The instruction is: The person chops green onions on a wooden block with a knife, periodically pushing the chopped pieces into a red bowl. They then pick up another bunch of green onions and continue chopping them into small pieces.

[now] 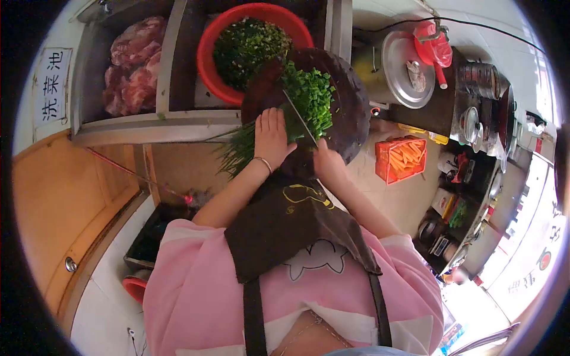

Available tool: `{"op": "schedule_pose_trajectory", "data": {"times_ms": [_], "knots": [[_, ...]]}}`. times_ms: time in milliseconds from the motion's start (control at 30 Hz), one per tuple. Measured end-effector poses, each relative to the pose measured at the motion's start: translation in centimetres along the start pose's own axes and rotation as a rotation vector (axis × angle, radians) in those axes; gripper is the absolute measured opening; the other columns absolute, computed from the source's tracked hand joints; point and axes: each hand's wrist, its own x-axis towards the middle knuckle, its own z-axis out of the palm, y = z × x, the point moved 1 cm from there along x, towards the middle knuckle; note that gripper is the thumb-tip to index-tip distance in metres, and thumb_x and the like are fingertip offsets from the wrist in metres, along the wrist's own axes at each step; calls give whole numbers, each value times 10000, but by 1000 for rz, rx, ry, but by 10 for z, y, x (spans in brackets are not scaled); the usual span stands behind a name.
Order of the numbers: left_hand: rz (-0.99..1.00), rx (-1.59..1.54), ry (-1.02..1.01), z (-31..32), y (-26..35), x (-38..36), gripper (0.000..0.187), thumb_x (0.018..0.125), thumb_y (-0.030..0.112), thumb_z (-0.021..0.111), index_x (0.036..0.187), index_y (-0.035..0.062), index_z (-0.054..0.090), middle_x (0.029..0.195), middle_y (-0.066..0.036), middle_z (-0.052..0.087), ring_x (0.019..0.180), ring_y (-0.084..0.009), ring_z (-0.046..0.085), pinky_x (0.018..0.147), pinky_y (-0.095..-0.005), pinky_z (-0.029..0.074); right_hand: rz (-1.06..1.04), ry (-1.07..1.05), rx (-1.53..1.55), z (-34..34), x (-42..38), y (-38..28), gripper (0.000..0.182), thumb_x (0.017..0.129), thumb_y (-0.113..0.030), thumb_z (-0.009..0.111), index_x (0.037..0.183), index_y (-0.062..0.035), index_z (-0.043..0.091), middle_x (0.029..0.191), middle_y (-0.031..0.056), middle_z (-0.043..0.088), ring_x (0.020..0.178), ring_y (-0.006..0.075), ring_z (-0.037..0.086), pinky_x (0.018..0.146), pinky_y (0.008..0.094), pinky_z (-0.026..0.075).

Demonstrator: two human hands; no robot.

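A round dark chopping board [351, 127] lies in front of me, partly over the sink edge. My left hand [272, 136] presses down on a bunch of long green onions [236, 151], its fingers laid over the stalks and the thumb apart. In my right hand [328, 163] is the handle of a kitchen knife [301, 117]. Its blade slants up and left, between the bunch and a heap of chopped green onions [316, 98]. The fingers hide most of the handle.
A red basin [206, 62] of chopped greens stands in the sink [178, 121] beyond the board. Raw meat [135, 74] fills the left compartment. At right are a lidded metal pot [399, 71] and, on the floor, an orange crate [390, 174] of carrot pieces.
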Motion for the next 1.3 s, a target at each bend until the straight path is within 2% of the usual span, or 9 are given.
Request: {"op": "schedule_pose_trajectory", "data": {"times_ms": [100, 267, 533, 667, 800, 900, 1033, 1133, 1300], "knots": [[3, 28, -23, 4, 0, 1, 909, 658, 385, 774, 1327, -82, 373, 1350, -227, 399, 1291, -392, 340, 1103, -483, 246, -83, 40, 49, 13, 47, -17, 187, 920, -187, 475, 1006, -30, 418, 784, 277, 637, 735, 452, 635, 616, 546, 505], [7, 28, -9, 4, 4, -1, 893, 668, 380, 769, 1324, -80, 375, 1350, -229, 403, 1287, -388, 346, 1095, -474, 260, -242, 185, 148, -3, 85, -43, 234, 918, -184, 506, 1014, 19, 436, 720, 289, 605, 689, 470, 600, 605, 546, 474], [-29, -1, -22, -8, 10, 14, 897, 676, 384, 766, 1343, -57, 358, 1366, -205, 406, 1286, -366, 360, 1079, -471, 280, -189, 231, 179, -33, 51, -13, 194, 913, -190, 501, 999, -22, 453, 749, 279, 618, 715, 470, 608, 628, 575, 467], [-65, -46, 67, -10, 8, 12, 943, 632, 362, 796, 1354, -46, 346, 1353, -188, 391, 1303, -346, 335, 1087, -496, 258, -214, 218, 183, -55, -1, -11, 214, 934, -203, 504, 1032, -16, 470, 707, 284, 603, 698, 461, 604, 593, 555, 449], [-43, -35, 37, -1, 6, 8, 964, 644, 363, 789, 1381, -47, 322, 1364, -194, 381, 1325, -345, 316, 1099, -507, 235, -24, 50, 20, -32, -24, 4, 202, 937, -214, 496, 1025, -43, 433, 718, 272, 615, 704, 464, 608, 614, 570, 457], [-28, 0, 25, 7, 5, 8, 933, 661, 372, 779, 1371, -47, 342, 1364, -192, 387, 1319, -343, 322, 1096, -509, 239, -8, 27, 45, -9, -10, 17, 178, 935, -218, 481, 1026, -82, 410, 740, 262, 625, 727, 468, 616, 640, 575, 470], [-21, 33, -7, 13, 5, 12, 901, 667, 381, 772, 1350, -48, 370, 1359, -191, 396, 1307, -345, 337, 1092, -507, 244, -45, 48, -9, -1, 45, -19, 170, 935, -189, 446, 1019, -46, 408, 761, 255, 634, 731, 477, 617, 650, 562, 487], [10, 37, 118, 20, 4, 7, 871, 667, 373, 766, 1332, -47, 392, 1350, -185, 405, 1294, -348, 352, 1088, -508, 249, -120, 119, 71, -2, 85, -40, 184, 927, -187, 466, 1010, -28, 421, 759, 258, 632, 736, 473, 618, 650, 554, 491], [4, 0, 96, 2, 2, 6, 952, 622, 377, 782, 1362, -36, 348, 1377, -193, 382, 1301, -354, 347, 1080, -540, 251, -263, 247, 123, -23, 103, -43, 223, 919, -174, 508, 1034, 9, 456, 709, 275, 606, 697, 469, 598, 608, 540, 466]]}}
